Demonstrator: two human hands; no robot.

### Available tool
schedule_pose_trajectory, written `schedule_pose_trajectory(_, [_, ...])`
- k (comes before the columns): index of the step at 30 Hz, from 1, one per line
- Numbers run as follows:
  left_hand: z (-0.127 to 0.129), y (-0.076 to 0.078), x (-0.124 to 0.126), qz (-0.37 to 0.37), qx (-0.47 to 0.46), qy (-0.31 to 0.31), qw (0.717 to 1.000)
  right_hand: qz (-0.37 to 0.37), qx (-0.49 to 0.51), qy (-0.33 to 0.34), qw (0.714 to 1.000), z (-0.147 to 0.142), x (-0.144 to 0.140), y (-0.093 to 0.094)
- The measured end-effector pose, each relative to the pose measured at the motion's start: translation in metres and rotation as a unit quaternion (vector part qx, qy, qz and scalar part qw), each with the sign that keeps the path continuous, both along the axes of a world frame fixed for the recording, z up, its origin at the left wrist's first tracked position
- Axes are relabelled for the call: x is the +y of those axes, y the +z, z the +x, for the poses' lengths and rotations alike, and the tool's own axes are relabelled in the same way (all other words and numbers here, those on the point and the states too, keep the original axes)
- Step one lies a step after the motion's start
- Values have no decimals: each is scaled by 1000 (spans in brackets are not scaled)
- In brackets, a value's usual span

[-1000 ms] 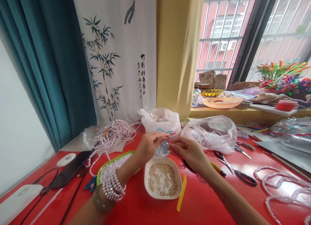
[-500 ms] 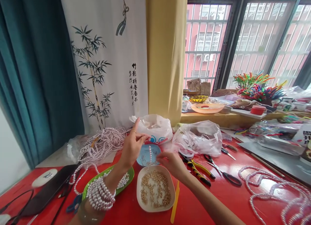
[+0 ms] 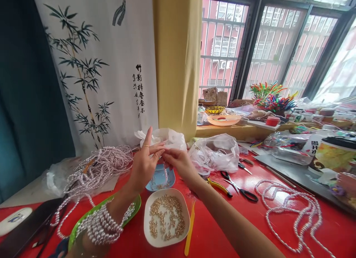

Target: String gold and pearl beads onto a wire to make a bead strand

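Observation:
My left hand (image 3: 144, 168) is over the blue dish (image 3: 152, 183), thumb and fingers pinched and one finger pointing up. From the pinch hangs a short strand of pale pink beads (image 3: 166, 175). My right hand (image 3: 180, 163) meets it there, fingertips closed against the left ones; what they grip between them is too small to make out. Nearer to me stands a cream tray (image 3: 148, 234) holding many small gold beads (image 3: 169, 213). A green tray (image 3: 136, 205) with pearl beads lies under my left forearm, which wears several pearl strands (image 3: 101, 224).
A heap of pearl strands (image 3: 107, 163) lies at the left. To the right are yellow-handled pliers (image 3: 219, 186), scissors (image 3: 241, 189) and a plastic bag of beads (image 3: 219, 154). A yellow stick (image 3: 190, 230) lies beside the cream tray. More strands (image 3: 299, 206) and a cup (image 3: 332, 157) are farther right.
My right hand has moved up from beside the hanging strand to my left fingertips. The view has turned to the right.

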State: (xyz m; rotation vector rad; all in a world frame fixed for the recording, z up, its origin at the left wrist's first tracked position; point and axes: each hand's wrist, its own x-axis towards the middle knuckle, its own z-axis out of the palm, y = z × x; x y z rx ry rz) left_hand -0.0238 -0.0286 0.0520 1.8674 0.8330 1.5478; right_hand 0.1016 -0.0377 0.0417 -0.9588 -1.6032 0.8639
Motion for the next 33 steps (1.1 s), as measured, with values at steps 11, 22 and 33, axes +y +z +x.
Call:
schedule_pose_trajectory(11, [-3,-8,18,-142,-140,-100,975,-41,-3,15,999,11,5,-15])
schedule_pose_trajectory(22, [13,-25,24,-297,-136,-250,911,-21,96,-38,994,21,6,-4])
schedule_pose_trajectory(33, [7,-19,23,-368,-132,-263,882,-14,22,-92,995,22,-1,5])
